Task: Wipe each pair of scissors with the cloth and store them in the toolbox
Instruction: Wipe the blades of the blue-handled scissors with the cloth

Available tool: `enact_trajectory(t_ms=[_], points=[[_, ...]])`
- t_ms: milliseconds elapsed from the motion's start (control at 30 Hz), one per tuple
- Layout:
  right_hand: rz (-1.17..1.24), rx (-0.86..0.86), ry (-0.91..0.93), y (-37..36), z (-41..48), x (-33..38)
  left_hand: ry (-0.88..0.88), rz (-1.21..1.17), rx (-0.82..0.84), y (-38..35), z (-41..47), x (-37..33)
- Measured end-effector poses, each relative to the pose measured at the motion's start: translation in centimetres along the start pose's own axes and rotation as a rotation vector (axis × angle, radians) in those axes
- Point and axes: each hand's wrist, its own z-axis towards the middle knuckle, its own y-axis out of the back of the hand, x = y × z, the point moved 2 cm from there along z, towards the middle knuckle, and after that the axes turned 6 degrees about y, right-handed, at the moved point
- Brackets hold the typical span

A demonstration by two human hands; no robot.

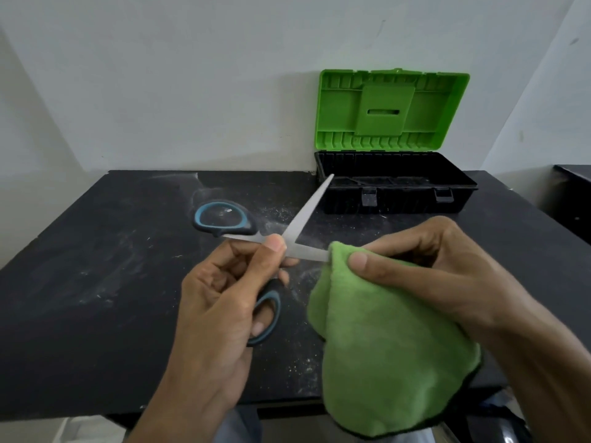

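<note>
1. Wiping one blade: our right grip [431, 266] pinches the cloth [383, 346] round it, left grip [217, 302] clamped on the spread scissors [305, 214] above the table [96, 266].
2. Next, likely: other blade, then the open toolbox [396, 203] behind.

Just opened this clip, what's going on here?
A person is cleaning a pair of scissors over a dusty black table. The left hand holds the scissors with the blades spread wide. The right hand pinches a green cloth around the end of one blade. The toolbox stands open at the back by the wall, and these scissors are not yet in it.
</note>
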Motion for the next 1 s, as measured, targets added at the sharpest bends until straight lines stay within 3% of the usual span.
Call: enact_trajectory(t_ms=[133,467,867,1000], points=[[-0.025,-0.040,0.036,-0.5,0.0,0.1,-0.020,0.021,0.007,-0.4,0.1,0.2],[0.062,0.114,0.029,-0.2,0.0,0.3,0.081,-0.008,0.049,-0.4,-1.0,0.0],[-0.009,-0.022,0.040,1.3,-1.4,-0.1,0.146,0.090,0.031,0.2,-0.3,0.4],[-0.086,-0.055,0.073,1.0,-1.9,-0.2,0.064,0.145,-0.028,0.2,-0.3,1.2]])
